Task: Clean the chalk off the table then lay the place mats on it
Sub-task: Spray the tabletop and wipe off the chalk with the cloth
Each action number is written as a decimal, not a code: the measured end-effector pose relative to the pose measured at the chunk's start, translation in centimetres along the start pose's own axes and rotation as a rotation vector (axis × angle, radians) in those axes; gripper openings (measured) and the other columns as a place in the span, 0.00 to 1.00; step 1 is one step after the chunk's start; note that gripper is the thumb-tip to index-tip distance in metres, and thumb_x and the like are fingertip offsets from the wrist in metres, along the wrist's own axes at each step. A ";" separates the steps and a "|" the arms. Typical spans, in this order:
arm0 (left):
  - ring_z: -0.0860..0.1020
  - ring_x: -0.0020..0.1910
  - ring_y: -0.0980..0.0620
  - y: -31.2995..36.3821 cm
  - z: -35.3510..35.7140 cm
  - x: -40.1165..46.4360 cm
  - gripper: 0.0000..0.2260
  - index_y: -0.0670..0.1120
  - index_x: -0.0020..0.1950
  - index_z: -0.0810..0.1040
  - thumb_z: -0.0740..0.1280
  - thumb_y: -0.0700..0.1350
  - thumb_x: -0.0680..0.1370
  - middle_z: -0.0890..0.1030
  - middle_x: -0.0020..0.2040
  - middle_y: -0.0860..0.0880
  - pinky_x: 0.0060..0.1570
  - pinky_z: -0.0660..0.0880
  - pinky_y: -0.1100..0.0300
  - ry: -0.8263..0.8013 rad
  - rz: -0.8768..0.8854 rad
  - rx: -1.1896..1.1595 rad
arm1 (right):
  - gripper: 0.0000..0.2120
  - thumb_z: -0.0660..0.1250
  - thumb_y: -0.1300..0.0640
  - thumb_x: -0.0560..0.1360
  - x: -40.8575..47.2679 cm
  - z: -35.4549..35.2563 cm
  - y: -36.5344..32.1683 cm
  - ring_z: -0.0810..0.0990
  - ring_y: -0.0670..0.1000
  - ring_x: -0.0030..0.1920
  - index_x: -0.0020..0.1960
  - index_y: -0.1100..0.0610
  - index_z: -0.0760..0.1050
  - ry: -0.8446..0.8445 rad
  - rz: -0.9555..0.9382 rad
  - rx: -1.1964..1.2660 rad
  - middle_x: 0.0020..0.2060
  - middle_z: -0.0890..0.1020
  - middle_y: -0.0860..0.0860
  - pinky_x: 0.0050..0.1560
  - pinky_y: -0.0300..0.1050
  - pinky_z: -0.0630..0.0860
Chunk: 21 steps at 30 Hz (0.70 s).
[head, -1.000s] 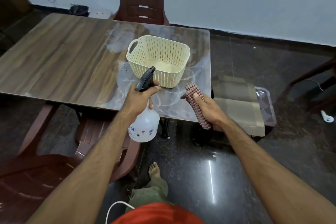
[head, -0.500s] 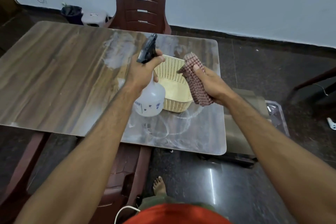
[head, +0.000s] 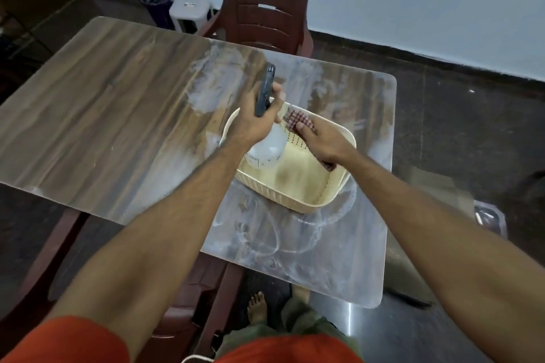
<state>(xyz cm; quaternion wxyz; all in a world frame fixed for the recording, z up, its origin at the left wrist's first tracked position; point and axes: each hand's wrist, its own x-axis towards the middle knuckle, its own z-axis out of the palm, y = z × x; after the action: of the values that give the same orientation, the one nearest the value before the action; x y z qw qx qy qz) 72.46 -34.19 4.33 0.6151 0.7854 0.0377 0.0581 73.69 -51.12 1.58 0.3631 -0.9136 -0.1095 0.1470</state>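
The wooden table [head: 112, 103] carries white chalk smears [head: 277, 242] over its right half. A cream perforated basket [head: 298, 194] stands on that chalky part. My left hand [head: 253, 124] grips a white spray bottle [head: 267, 150] by its black trigger head, held over the basket's left side. My right hand [head: 321, 141] holds a rolled red checked cloth [head: 298, 120] over the basket's far rim. Beige place mats [head: 424, 215] lie below the table's right edge, mostly hidden by my right forearm.
A dark red plastic chair [head: 268, 0] stands at the table's far side, and another is tucked under the near edge [head: 200, 289]. A clear tray [head: 486, 218] sits on the floor at the right. A bin and a white stool [head: 188, 9] stand by the wall.
Both hands have risen from below the table's near edge and moved forward over the basket, carrying the bottle and the cloth. The view has closed in on the table.
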 end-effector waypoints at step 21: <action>0.73 0.65 0.53 -8.5 -0.4 0.1 0.36 0.44 0.71 0.67 0.79 0.42 0.68 0.74 0.64 0.52 0.65 0.70 0.59 -0.148 -0.167 0.281 | 0.21 0.62 0.40 0.79 5.5 3.7 5.9 0.78 0.56 0.56 0.65 0.53 0.71 -0.472 -0.073 -0.436 0.59 0.78 0.54 0.56 0.55 0.77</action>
<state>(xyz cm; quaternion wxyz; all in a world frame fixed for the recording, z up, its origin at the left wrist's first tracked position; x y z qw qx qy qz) 72.61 -31.70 -3.82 0.5029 0.8600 0.0652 -0.0573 78.10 -51.30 -6.13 0.1284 -0.9059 -0.2524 0.3148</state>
